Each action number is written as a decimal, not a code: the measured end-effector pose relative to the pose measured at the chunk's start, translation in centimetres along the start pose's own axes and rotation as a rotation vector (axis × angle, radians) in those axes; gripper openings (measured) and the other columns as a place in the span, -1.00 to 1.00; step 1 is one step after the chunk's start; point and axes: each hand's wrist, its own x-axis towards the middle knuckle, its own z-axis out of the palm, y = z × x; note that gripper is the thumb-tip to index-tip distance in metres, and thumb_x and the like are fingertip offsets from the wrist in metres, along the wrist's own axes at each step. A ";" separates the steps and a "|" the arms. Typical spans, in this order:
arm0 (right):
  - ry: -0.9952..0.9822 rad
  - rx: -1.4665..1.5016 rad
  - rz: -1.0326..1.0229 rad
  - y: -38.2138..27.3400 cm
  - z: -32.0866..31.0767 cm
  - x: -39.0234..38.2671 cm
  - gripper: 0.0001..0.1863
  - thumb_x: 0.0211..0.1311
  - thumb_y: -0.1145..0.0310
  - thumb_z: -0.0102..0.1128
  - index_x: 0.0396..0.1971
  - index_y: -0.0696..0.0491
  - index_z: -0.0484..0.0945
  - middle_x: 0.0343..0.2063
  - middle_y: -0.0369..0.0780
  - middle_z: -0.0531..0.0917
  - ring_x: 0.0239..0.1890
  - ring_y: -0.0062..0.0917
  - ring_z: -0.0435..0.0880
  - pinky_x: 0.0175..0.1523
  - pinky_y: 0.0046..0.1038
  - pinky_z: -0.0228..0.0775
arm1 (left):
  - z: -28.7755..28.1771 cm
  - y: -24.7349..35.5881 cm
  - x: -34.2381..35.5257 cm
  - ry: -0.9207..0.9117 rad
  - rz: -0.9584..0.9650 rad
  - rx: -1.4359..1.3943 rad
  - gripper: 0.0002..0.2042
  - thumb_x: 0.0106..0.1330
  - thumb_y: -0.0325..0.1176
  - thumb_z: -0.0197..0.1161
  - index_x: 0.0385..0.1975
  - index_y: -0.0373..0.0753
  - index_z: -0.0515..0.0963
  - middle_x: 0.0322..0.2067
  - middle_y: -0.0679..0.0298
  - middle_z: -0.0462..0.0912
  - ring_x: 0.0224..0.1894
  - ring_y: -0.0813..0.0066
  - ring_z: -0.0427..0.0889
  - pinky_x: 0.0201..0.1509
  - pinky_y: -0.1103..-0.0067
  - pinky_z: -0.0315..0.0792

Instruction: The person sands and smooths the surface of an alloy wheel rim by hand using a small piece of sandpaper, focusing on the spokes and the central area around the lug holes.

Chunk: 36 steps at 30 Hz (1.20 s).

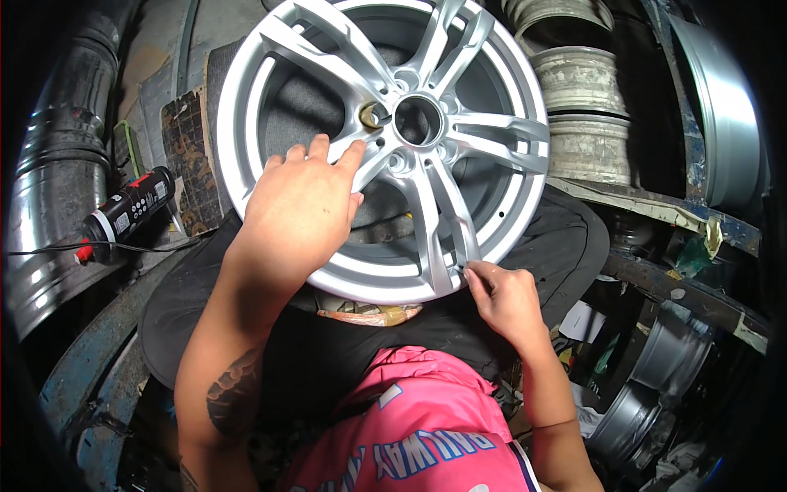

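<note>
A silver alloy wheel rim (459,131) with paired spokes lies face up on a black tyre (574,238) in front of me. My left hand (303,209) rests flat on the rim's lower left spokes, its index finger stretched toward a brownish plug (370,116) in a bolt hole beside the hub. My right hand (504,295) pinches something small and thin at the rim's lower right edge; what it is cannot be made out.
A black spray can (127,211) with a red cap lies at the left by a metal drum (49,205). Bare steel rims (578,102) are stacked at the back right, more rims (648,394) lower right. A pink garment (418,426) shows at the bottom.
</note>
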 end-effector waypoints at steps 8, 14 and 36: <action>-0.040 -0.088 -0.053 -0.1 -0.2 -0.1 -0.86 0.33 0.31 0.33 -0.29 0.05 0.73 -0.68 -0.04 0.63 -0.56 -0.10 0.71 -0.39 -0.16 0.58 | 0.0 0.0 -0.2 -0.006 -0.002 -0.022 -0.47 0.43 -0.26 0.25 0.38 -0.23 0.39 0.24 -0.18 0.51 0.23 -0.14 0.56 0.31 0.17 0.42; -0.024 -0.064 -0.072 -0.1 -0.1 0.0 -0.87 0.32 0.31 0.33 -0.30 0.05 0.72 -0.69 -0.05 0.63 -0.56 -0.10 0.71 -0.40 -0.15 0.57 | -0.3 0.0 -0.1 -0.027 -0.002 -0.025 -0.45 0.43 -0.25 0.25 0.39 -0.22 0.38 0.24 -0.21 0.50 0.23 -0.14 0.55 0.32 0.17 0.41; -0.479 -0.312 0.031 -1.6 -2.0 -1.0 -0.30 0.21 0.42 0.17 0.42 -0.13 0.37 -0.60 -0.03 0.71 -0.52 -0.08 0.74 -0.35 -0.03 0.57 | 0.3 0.2 -0.2 0.071 0.042 -0.021 -0.43 0.38 -0.28 0.30 0.39 -0.24 0.40 0.20 -0.25 0.53 0.22 -0.18 0.54 0.32 0.15 0.40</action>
